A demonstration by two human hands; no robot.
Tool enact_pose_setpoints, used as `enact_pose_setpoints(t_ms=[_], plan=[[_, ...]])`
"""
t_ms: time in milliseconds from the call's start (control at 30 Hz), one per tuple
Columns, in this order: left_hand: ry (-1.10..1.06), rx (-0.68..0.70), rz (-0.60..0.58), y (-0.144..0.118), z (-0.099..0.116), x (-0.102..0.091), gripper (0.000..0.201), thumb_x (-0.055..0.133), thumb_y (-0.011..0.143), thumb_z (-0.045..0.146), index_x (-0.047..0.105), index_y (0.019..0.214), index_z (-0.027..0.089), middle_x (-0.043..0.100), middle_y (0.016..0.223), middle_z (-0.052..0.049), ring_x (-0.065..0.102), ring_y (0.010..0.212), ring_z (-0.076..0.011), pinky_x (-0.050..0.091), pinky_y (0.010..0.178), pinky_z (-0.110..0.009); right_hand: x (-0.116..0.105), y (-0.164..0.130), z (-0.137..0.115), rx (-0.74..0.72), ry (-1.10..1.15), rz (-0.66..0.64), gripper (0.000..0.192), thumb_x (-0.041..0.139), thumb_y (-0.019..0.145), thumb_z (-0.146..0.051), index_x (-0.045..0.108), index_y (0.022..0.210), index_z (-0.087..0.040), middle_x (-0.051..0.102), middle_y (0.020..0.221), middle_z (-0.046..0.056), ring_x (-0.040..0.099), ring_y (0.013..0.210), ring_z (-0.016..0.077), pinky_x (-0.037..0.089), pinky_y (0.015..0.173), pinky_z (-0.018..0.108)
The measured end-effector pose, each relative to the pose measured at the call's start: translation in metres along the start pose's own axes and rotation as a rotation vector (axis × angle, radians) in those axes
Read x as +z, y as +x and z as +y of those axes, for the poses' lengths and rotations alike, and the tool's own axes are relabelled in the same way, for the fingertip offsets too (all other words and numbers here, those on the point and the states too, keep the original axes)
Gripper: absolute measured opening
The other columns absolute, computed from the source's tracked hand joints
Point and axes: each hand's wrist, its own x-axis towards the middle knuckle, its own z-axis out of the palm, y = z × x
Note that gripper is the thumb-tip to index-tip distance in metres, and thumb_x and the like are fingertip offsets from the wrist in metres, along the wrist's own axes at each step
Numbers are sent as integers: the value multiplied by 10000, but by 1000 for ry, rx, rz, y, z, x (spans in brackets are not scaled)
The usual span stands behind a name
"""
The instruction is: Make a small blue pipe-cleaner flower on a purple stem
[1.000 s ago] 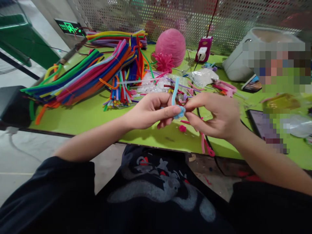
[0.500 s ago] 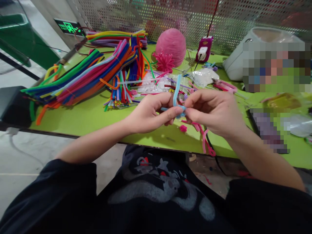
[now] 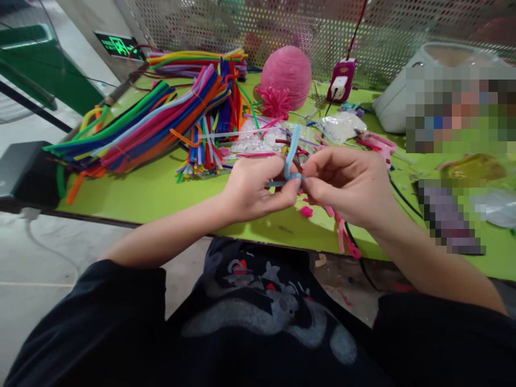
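Observation:
A light blue pipe cleaner [image 3: 293,145] is bent into a small twisted knot, one end standing up and another pointing left. My left hand [image 3: 260,185] pinches the knot between thumb and fingers. From the other side, my right hand [image 3: 346,183] is closed on the knot's right edge with thumb and forefinger. The fingertips hide part of the twist. Below the hands, a small pink pipe-cleaner piece [image 3: 306,212] and looped pink pipe cleaners [image 3: 342,234] lie on the green table [image 3: 201,199].
Bundles of coloured pipe cleaners [image 3: 157,123] fill the table's left side. Behind stand a pink ball [image 3: 287,70] and a purple power socket [image 3: 341,80]. Pink-handled pliers [image 3: 379,144], a grey bin [image 3: 393,102] and a blurred dark flat object [image 3: 447,215] are on the right.
The fingers have shifted slightly around the blue knot, and its upright end leans a little more to the right. The whole view has moved slightly.

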Motion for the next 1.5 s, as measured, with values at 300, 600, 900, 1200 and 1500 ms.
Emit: enact_pose_setpoints(t_ms=[300,600,900,1200,1500], plan=[[-586,-270,-482,15,4,-22,484,830,941,579,605,732,206,670,594,15,602,509,-76,436,464,-205,-23,4,-19,-426,-537,-226,177,735,948,-94,711,899,-263,753,782,-42,707,679,135,584,668,292],[-828,-478,-592,14,-2,-21,489,917,859,576,644,789,177,691,625,9,630,470,-71,410,371,-150,-26,2,-29,-715,-870,-241,149,665,1042,-108,669,1014,-255,754,888,-11,708,765,151,585,709,311],[-1149,-790,-795,16,0,-18,518,977,791,539,619,743,168,510,512,60,456,357,-45,327,293,-150,-27,13,-61,-1260,-1206,-518,319,538,1152,-143,785,952,-176,827,903,0,749,757,123,658,749,285],[-871,-447,-323,11,-5,-9,484,881,872,628,680,861,188,701,671,3,577,476,-69,375,362,-181,-32,15,-11,-1216,-1178,-35,121,700,1044,-133,750,1062,-241,834,951,13,788,797,166,664,741,317],[-457,-234,-83,9,-11,-7,482,816,944,605,644,801,178,699,662,2,560,516,-60,435,460,-198,-18,6,0,-580,-723,155,112,719,1024,-153,777,1027,-249,856,960,19,769,750,159,625,722,318]])
